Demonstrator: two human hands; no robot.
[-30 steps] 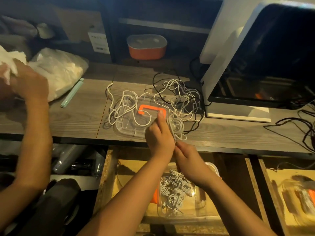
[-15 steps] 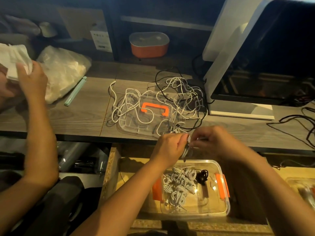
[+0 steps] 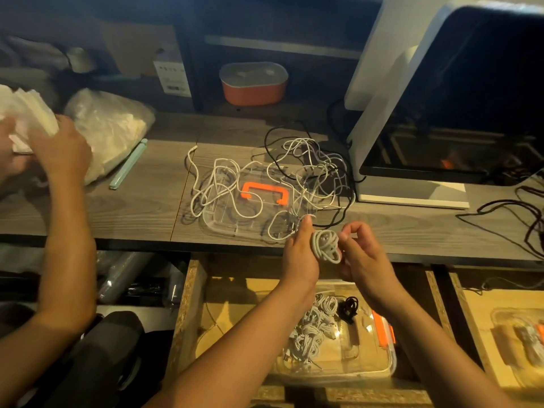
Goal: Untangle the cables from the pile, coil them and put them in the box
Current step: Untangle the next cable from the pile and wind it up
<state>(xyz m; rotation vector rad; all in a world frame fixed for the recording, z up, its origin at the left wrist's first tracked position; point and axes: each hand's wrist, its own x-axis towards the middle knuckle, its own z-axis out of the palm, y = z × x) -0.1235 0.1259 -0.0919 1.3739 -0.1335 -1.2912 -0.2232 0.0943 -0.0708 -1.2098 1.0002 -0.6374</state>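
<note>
Worktop (image 3: 132, 207): grey wood grain, with a dark screen (image 3: 471, 83) standing at the right.
Pile (image 3: 294, 178): loose white and black cables tangled over a clear lid (image 3: 223, 228) with an orange handle, mid-worktop.
Coil (image 3: 325, 245): white cable wound small, held between both hands over the worktop's near edge.
Left hand (image 3: 300, 254): fingers curled round the coil's left side, thumb up.
Right hand (image 3: 365, 257): fingertips pinching the coil's right side.
Box (image 3: 368, 366): clear, orange latch, in the drawer below the hands; white coils and one black coil lie inside.
Far left: another person's hand (image 3: 63, 148) on white paper, beside a plastic bag (image 3: 109, 128).
</note>
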